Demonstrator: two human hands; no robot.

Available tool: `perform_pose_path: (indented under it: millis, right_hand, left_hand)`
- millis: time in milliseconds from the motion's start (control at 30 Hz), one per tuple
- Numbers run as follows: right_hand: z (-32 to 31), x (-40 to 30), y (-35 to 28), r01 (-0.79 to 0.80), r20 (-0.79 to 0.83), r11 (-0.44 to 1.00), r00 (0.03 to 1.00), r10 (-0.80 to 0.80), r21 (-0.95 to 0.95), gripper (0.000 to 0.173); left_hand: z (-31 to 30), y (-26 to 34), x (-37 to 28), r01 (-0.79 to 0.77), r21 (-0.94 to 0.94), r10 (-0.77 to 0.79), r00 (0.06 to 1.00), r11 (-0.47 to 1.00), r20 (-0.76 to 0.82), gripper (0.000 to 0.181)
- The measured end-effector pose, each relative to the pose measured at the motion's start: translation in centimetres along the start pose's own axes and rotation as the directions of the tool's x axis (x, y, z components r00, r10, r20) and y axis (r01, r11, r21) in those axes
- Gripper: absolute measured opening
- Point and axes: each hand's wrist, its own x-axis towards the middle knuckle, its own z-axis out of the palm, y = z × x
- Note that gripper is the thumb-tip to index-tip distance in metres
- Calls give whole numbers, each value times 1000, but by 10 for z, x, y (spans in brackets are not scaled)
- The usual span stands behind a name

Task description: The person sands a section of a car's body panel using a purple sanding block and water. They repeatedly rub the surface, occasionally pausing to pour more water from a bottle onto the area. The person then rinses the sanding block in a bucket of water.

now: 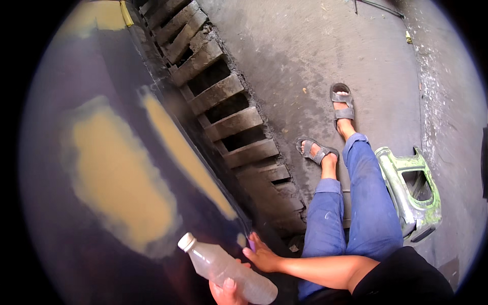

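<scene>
My left hand grips a clear plastic bottle around its lower body. The bottle is tilted, its white cap points up and left, and its contents look cloudy. My right hand reaches across my lap to the lower edge of a dark painted body panel, apparently a vehicle's. Its fingers are on a small purple thing, mostly hidden beneath them, at the panel. On the panel are a broad tan patch with blurred grey edges and a long narrow tan strip along the edge.
Beside the panel runs a drain channel with concrete slats and dark gaps between them. My sandalled feet rest on the stained concrete floor. A worn green plastic stool is at my right. A thin dark rod lies farther off.
</scene>
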Motion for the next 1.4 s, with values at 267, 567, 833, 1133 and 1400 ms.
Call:
perform_pose_path:
  millis: [267,567,833,1133,1400]
  right_hand:
    - [-107,-69,-101,388,180,907,892,-415,166,79]
    - [-172,-97,-168,154,285,976,953,-106,-153,98]
    - [-200,-83,-204,286,319,925,926,-200,-249,86]
    - [-237,-61,-242,353,305,918,907,-289,-179,85]
    - [-238,-45,-226,194,376,978,903,-208,76,89]
  left_hand:
    - [28,-2,12,-19,111,19,1000,994,3,57]
    - [30,19,54,-501,865,454,778,32,434,57]
    - [102,188,223,-228,413,85,785,-882,614,78]
    - [207,253,356,-3,231,88,920,-973,382,85]
    - [193,186,342,-106,51,-80,929,-993,362,91]
